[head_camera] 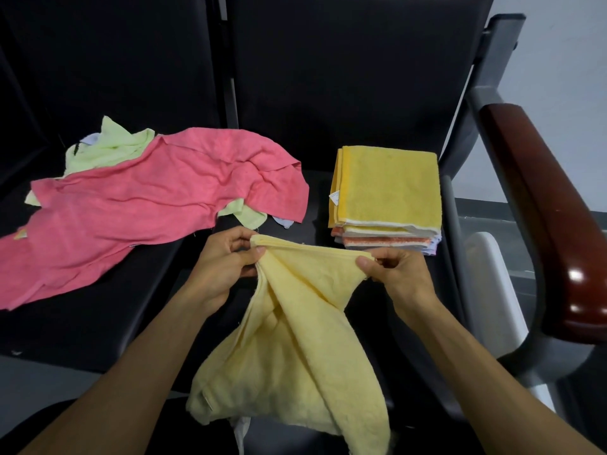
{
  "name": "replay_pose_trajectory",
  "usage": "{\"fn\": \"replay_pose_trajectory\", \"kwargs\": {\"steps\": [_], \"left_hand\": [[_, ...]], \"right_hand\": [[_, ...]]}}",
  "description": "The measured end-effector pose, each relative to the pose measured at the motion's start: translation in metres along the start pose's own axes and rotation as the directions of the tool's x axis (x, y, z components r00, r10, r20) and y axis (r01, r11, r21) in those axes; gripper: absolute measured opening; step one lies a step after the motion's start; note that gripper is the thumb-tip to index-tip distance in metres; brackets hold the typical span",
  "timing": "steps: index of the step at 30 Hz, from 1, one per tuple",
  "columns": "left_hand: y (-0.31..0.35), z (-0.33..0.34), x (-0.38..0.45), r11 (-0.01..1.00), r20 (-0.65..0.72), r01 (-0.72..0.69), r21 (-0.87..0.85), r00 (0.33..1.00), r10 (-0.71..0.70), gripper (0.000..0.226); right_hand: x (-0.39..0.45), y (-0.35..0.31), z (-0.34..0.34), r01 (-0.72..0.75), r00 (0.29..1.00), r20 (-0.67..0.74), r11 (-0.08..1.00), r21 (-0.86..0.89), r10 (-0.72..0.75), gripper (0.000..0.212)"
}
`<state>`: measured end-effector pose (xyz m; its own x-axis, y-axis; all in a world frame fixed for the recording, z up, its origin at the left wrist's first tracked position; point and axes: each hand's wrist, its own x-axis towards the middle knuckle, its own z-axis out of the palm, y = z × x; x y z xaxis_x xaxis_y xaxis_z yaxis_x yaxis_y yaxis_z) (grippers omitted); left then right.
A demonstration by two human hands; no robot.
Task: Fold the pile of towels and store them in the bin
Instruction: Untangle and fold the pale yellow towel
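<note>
Setting: black padded seats in a row (98,323), with dark seat backs behind, serve as the bench; a pale wall shows at the upper right.
Armrest: a glossy reddish-brown armrest (551,224) on a grey metal frame stands at the right edge of the seats.
Loose pile: a large pink towel (138,205) lies crumpled across the left seat, covering most of a light green towel (111,146) that pokes out behind it and again at its near edge; a bit of pale bluish cloth shows under the pink towel's right corner.
Folded stack: a neat stack of folded towels (387,188) sits on the right seat, well apart from the loose pile; its top one is deep yellow with a small white tag on the left side, and orange and white edges show beneath.
Towel in hand: a pale yellow towel (295,349) hangs in front of the seats, its top edge stretched between the two hands and the rest drooping in loose folds toward the camera.
Left hand: the left hand (226,261) has a closed grip, pinching the towel's left top corner between thumb and fingers.
Right hand: the right hand (397,274) also has a closed grip, pinching the right top corner, just in front of the folded stack.
Bin: cannot tell where it is.
</note>
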<state>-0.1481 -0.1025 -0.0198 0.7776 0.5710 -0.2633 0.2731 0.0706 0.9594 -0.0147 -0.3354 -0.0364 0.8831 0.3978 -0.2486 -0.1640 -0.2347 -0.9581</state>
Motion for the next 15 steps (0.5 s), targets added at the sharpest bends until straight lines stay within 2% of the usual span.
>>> {"fn": "replay_pose_trajectory", "kwargs": {"steps": [4,9,12,15], "left_hand": [[0.004,0.005,0.0,0.999,-0.049,-0.031,-0.021,0.998,0.03,0.015],[0.019,0.009,-0.011,0.995,-0.115,-0.093,-0.036,0.989,0.088,0.016],[0.043,0.012,-0.031,0.99,-0.153,-0.134,-0.038,0.98,0.126,0.024],[0.078,0.009,-0.055,0.98,-0.159,-0.199,-0.025,0.968,0.193,0.022]], "right_hand": [[-0.002,-0.007,0.001,0.009,1.0,-0.006,1.0,-0.003,-0.009,0.003],[-0.021,-0.03,0.002,0.089,0.994,-0.067,0.996,0.023,-0.087,0.006],[-0.041,-0.055,-0.002,0.148,0.984,-0.102,0.988,0.035,-0.144,0.002],[-0.064,-0.093,-0.009,0.227,0.968,-0.119,0.973,0.051,-0.22,0.004]]}}
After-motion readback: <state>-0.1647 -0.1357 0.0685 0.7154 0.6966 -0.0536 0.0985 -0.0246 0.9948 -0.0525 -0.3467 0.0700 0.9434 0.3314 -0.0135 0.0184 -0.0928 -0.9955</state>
